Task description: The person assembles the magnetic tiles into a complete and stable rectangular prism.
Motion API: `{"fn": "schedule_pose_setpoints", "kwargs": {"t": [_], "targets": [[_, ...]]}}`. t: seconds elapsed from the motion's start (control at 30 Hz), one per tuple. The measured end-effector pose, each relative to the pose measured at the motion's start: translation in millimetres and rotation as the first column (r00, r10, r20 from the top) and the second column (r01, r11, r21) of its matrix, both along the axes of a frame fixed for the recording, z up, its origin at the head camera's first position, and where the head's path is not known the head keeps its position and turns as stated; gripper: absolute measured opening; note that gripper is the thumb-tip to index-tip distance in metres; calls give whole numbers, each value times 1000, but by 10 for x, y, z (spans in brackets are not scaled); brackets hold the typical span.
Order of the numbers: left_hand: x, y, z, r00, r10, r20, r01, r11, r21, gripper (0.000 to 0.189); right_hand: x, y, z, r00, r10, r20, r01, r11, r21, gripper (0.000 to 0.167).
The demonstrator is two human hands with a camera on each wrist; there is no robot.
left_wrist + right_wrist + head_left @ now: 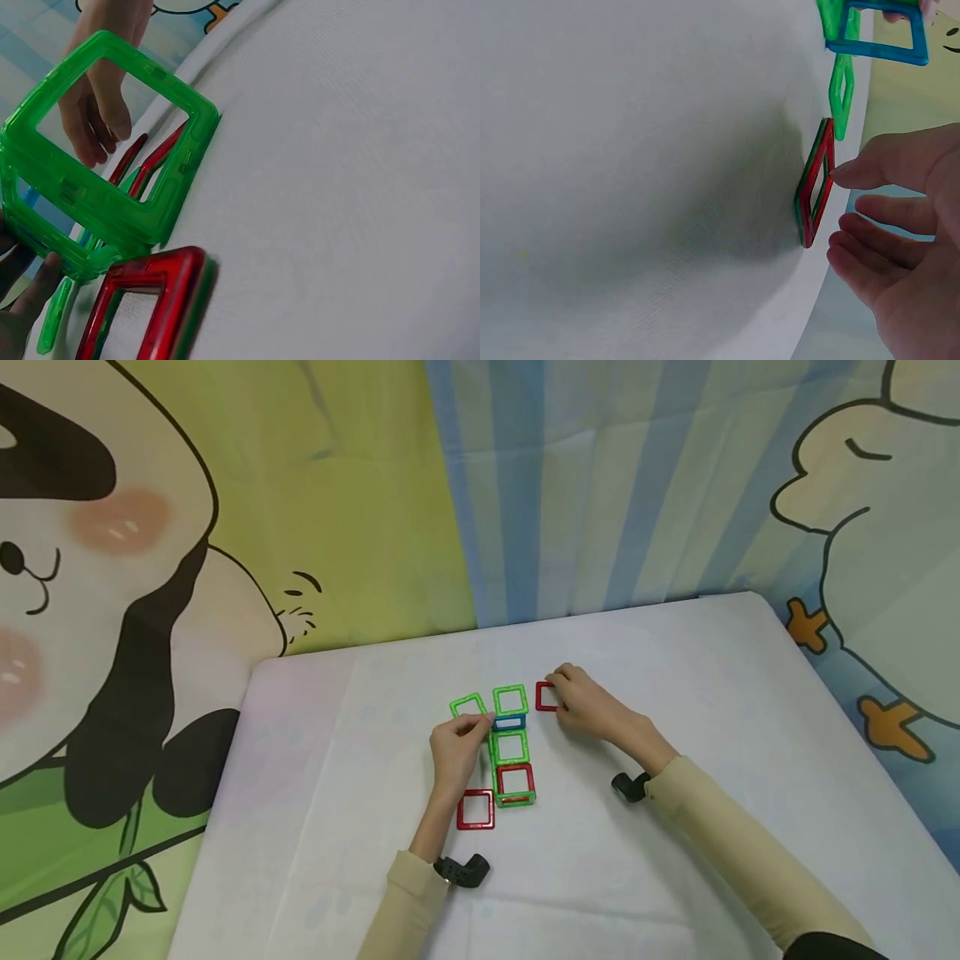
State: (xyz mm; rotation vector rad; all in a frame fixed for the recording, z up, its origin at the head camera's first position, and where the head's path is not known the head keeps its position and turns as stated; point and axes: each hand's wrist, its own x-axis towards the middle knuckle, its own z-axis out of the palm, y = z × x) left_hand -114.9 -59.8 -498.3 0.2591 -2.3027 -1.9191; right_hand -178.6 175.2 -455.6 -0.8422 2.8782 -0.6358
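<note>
My left hand (pixel 456 750) pinches at the blue magnetic tile (pixel 510 722), a square frame standing in a column of joined tiles. Its fingertips show at the tile's upper edge in the right wrist view. Green square tiles (pixel 512 747) adjoin the blue one, and a red tile (pixel 514 767) forms part of the near end. By my right hand (pixel 588 703) lies a loose red square tile (pixel 542 696). In the right wrist view the thumb (pixel 849 174) is right at that tile's edge, the other fingers loosely bent and apart from it.
Another red square tile (pixel 476 827) lies left of the column's near end. A green tile (pixel 454 707) lies beyond my left hand, and another green tile (pixel 511 712) at the column's far end. The white table (pixel 337 860) meets a cartoon-printed curtain (pixel 375 527) behind.
</note>
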Motion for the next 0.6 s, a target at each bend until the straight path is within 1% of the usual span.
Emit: {"fn": "schedule_pose_setpoints", "kwargs": {"t": [0.17, 0.23, 0.33, 0.4, 0.47, 0.6], "targets": [[21, -8, 4, 1000, -7, -9, 7, 1000, 7, 22, -57, -102, -29, 999, 2, 32, -5, 994, 108, 55], [41, -5, 0, 1000, -16, 6, 16, 1000, 8, 22, -53, -121, -54, 999, 12, 33, -17, 987, 162, 56], [59, 0, -10, 999, -28, 26, 27, 1000, 12, 22, -36, -126, -72, 1000, 7, 22, -12, 977, 215, 55], [59, 0, -21, 999, -30, 34, 29, 999, 15, 22, -28, -125, -66, 1000, 1, 5, -2, 973, 232, 54], [43, -4, -25, 999, -27, 25, 26, 1000, 16, 22, -31, -132, -48, 1000, -10, -8, 12, 973, 232, 53], [7, -28, -15, 1000, -21, 22, 21, 1000, 4, 21, -46, -150, -2, 1000, -3, 6, 1, 967, 253, 55]]}}
